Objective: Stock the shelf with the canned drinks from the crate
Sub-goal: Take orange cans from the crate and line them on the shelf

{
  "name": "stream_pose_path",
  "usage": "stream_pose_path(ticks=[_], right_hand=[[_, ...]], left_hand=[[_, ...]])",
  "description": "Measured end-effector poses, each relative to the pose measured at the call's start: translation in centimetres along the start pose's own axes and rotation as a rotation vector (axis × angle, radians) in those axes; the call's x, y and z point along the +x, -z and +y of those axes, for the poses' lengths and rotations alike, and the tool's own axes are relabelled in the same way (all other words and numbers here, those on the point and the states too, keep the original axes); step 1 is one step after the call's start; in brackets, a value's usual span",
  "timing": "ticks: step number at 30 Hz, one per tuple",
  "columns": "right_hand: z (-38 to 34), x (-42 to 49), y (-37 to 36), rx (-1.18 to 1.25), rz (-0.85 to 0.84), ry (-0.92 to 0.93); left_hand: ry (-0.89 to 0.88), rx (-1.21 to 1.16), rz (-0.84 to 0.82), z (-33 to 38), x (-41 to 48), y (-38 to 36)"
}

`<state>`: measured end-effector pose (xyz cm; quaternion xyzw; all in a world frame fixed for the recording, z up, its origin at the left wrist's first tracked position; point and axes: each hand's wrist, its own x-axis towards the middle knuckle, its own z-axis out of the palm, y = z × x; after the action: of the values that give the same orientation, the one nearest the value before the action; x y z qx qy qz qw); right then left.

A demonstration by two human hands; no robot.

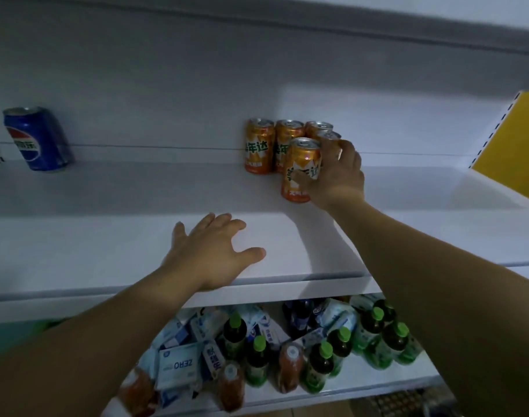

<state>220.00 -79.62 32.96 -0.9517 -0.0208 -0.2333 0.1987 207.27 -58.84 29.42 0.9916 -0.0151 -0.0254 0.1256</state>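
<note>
Five orange cans (259, 145) on the white shelf (106, 233) by my count, though the back two are half hidden, so don't quote me. Four are bunched up against the back wall, and the front orange can (301, 167) stands upright just ahead of them. Over there the right hand (340, 179) is wrapped round that can's right side, thumb across the label. Meanwhile the left hand (210, 254) rests on the shelf near the front edge, fingers spread, holding nothing. One blue cola can (37, 139) stands well off to the left. Down on the lower shelf (377, 382) are green-capped bottles (317, 365) and blue-white packets (179, 368).
</note>
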Motion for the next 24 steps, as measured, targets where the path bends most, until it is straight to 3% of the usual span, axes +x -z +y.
stream_pose_path(ticks=[8, 12, 17, 24], right_hand=[[0.9, 2.0, -2.0, 0.169, -0.056, 0.004], [0.6, 2.1, -2.5, 0.119, -0.018, -0.012], [0.6, 2.3, -2.4, -0.119, 0.095, 0.066], [0.2, 2.8, -2.5, -0.037, 0.109, 0.147]], left_hand=[[0.002, -0.032, 0.002, -0.2, 0.1, -0.4], [0.004, -0.037, 0.002, -0.1, 0.0, -0.3], [0.001, -0.05, 0.004, -0.1, -0.1, -0.3], [0.002, -0.043, 0.003, -0.1, -0.1, -0.3]])
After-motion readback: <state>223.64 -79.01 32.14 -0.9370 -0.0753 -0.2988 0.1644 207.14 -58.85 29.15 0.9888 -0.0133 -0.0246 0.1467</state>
